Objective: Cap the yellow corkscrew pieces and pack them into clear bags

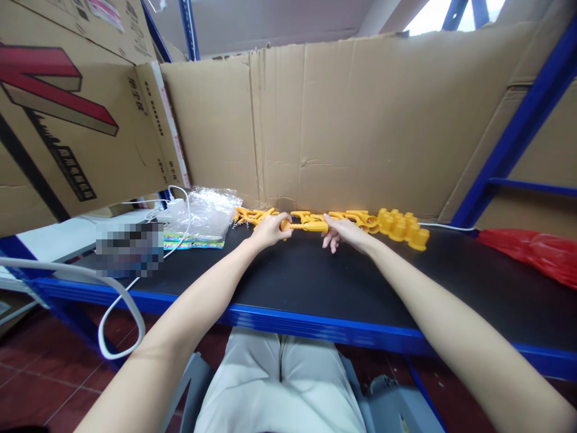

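Note:
Both hands are just above the black tabletop (311, 282), with a yellow plastic piece (311, 227) stretched level between them. Its thin stem runs into my left hand (269, 231), whose fingers are closed around that end. My right hand (345, 233) grips the wider, tube-like end between thumb and forefinger, with the other fingers hanging loosely below. Behind the hands lies a row of similar yellow plastic parts (356, 215), partly hidden. To the right of them several yellow cup-shaped parts (399, 227) stand close together. More yellow branching pieces (246, 214) lie to the left.
Clear plastic bags (205, 210) lie on the left, beside a blurred-out object (130, 249) and a white cable (130, 294). A cardboard wall (360, 120) closes off the back. Red plastic sheeting (532, 249) is at the right, near a blue metal post (509, 132).

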Available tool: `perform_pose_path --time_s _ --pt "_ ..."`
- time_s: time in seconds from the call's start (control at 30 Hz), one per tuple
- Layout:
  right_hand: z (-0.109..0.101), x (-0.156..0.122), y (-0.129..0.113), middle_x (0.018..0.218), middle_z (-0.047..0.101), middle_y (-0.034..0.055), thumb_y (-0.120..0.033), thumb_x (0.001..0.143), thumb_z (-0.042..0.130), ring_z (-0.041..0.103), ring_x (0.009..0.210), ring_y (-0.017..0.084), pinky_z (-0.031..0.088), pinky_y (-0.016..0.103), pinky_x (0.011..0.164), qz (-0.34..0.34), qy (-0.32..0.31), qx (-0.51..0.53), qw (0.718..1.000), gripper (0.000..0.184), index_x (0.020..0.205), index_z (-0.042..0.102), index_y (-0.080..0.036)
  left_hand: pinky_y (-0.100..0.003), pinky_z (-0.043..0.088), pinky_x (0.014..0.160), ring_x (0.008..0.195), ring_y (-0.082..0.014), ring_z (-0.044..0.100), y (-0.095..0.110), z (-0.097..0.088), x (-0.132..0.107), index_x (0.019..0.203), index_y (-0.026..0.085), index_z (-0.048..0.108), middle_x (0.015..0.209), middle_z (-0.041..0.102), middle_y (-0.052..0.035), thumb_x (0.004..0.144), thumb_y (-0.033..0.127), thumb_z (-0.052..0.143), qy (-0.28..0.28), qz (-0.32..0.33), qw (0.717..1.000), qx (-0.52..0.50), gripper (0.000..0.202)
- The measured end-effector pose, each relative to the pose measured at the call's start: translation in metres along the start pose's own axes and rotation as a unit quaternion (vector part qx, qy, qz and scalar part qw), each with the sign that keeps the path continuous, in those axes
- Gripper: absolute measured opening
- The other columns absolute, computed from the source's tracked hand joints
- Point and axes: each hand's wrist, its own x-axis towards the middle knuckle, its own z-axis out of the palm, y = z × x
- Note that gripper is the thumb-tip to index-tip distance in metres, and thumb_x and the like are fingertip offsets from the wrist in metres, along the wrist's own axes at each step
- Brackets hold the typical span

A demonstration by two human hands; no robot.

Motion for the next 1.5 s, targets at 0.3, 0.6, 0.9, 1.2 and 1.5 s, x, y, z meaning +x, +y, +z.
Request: perform_pose_path --time_s 0.3,0.6,0.9,1.2,1.5 --pt "-0.013 -0.004 0.002 0.118 0.052 0.0116 -0.034 0.068 0.067 0.064 0.074 0.013 0.051 0.024 0.065 -0.066 0.003 -0.054 0.996 0.066 0.126 0.037 -0.023 -0.019 0.033 0.052 0.055 -0.0094 0.048 -0.001 -0.002 -0.001 0.087 0.019 0.059 0.060 0.054 0.0039 0.069 0.028 0.057 -0.006 -0.017 1.000 0.001 0.020" --pt "-0.004 -0.002 -0.002 0.101 0.062 0.0096 -0.031 0.070 0.064 0.063 0.068 0.012 0.051 0.026 0.066 -0.075 0.024 -0.062 0.995 0.043 0.108 0.049 -0.016 -0.019 0.032 0.053 0.054 -0.0085 0.046 -0.002 0.000 0.000 0.087 0.019 0.058 0.060 0.053 0.0041 0.068 0.028 0.057 0.005 -0.010 1.000 -0.005 0.021" --pt "-0.007 -0.005 -0.003 0.090 0.067 0.0108 -0.048 0.074 0.057 0.064 0.070 0.017 0.050 0.031 0.069 -0.063 -0.005 -0.067 0.996 0.039 0.095 0.059 -0.015 -0.020 0.033 0.054 0.055 -0.0093 0.048 0.001 -0.003 -0.002 0.087 0.020 0.058 0.060 0.055 0.0038 0.069 0.027 0.057 0.007 -0.001 1.000 0.012 0.020" --pt "-0.001 0.003 0.003 0.075 0.068 0.0141 -0.067 0.076 0.036 0.063 0.059 0.015 0.050 0.025 0.057 0.000 -0.003 -0.033 0.999 0.061 0.079 0.061 -0.011 -0.020 0.034 0.055 0.055 -0.0093 0.048 0.004 -0.003 -0.001 0.087 0.020 0.059 0.062 0.055 0.0034 0.068 0.028 0.057 0.007 -0.001 1.000 0.012 0.020" --pt "-0.014 -0.003 -0.001 0.106 0.062 0.0108 -0.048 0.075 0.057 0.065 0.072 0.014 0.050 0.023 0.060 -0.050 -0.013 -0.054 0.997 0.052 0.117 0.047 -0.020 -0.020 0.035 0.055 0.055 -0.0092 0.048 0.004 -0.004 -0.001 0.086 0.020 0.058 0.060 0.053 0.0041 0.068 0.028 0.058 0.012 -0.008 1.000 -0.002 0.020"
